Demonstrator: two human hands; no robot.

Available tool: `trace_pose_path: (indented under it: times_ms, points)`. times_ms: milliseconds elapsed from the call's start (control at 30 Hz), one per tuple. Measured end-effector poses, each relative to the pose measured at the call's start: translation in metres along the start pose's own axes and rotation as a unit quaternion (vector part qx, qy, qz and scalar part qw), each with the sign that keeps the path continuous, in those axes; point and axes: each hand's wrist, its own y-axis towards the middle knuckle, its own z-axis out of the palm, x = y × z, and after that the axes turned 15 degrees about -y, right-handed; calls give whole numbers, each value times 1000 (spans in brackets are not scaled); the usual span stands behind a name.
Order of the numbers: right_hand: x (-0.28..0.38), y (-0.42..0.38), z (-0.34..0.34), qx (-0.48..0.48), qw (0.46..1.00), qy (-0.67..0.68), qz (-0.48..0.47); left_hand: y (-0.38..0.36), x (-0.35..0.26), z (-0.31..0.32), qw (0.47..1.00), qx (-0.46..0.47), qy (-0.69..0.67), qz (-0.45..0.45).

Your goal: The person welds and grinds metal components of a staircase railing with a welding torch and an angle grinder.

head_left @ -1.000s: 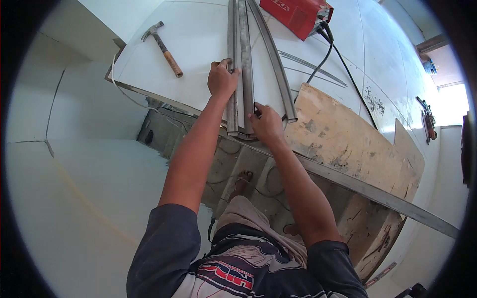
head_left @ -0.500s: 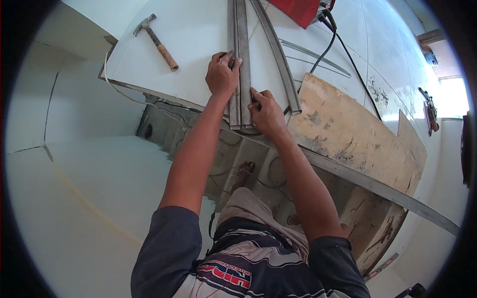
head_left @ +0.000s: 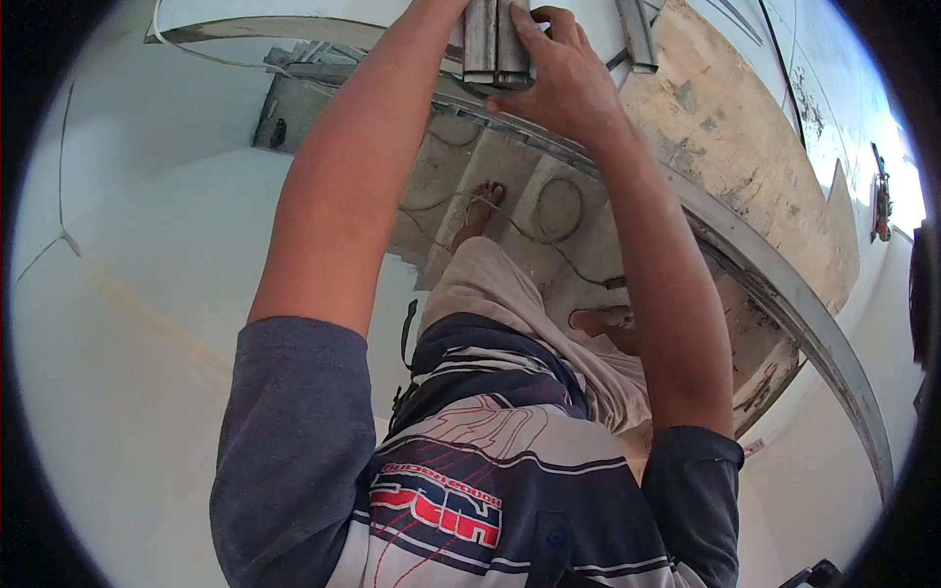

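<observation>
Two grey metal channel bars, the left bar (head_left: 479, 44) and the right bar (head_left: 512, 49), lie side by side with their near ends at the table edge. My right hand (head_left: 573, 83) is at the right bar, its index finger along the top and its thumb spread apart below the bar's end. My left forearm (head_left: 358, 167) reaches up past the top of the view on the left of the bars; the left hand itself is out of frame. A third metal bar (head_left: 638, 39) lies to the right of my right hand.
A stained plywood sheet (head_left: 725, 127) covers the right side of the table. Below, a long metal strip (head_left: 784, 284) runs along the edge. Cables (head_left: 559, 211) lie on the steps beneath, near my foot (head_left: 480, 201). A white cable (head_left: 211, 54) hangs at the left corner.
The view has tipped down toward my body, so the hammer and red machine are out of frame. My left hand has left the view. My right thumb has spread away from the bars.
</observation>
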Motion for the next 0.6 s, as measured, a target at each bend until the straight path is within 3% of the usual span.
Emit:
trace_pose_path:
  times_ms: [167, 233, 267, 333, 433, 500, 600]
  points:
    - [1, 0, 5, -28, 1000, -2, -7, 1, -7, -11, 1000, 4, -17, 12]
    - [-1, 2, 5, -36, 999, 1, -13, -4, -23, -38, 977, 112, -173, -57]
    - [0, 2, 6, -33, 999, -1, -11, 0, -18, -28, 977, 112, -175, -55]
    - [0, 1, 6, -34, 999, -7, -8, 0, -10, -3, 1000, -1, 10, -16]
    - [2, 2, 1, -14, 1000, 12, 1, 1, -16, -6, 999, 18, -19, -39]
    - [3, 3, 1, -2, 1000, 12, 9, 4, 8, 8, 999, -41, -4, 33]
    - [2, 4, -6, 18, 998, 54, 11, -1, -6, 0, 997, -52, -35, 37]
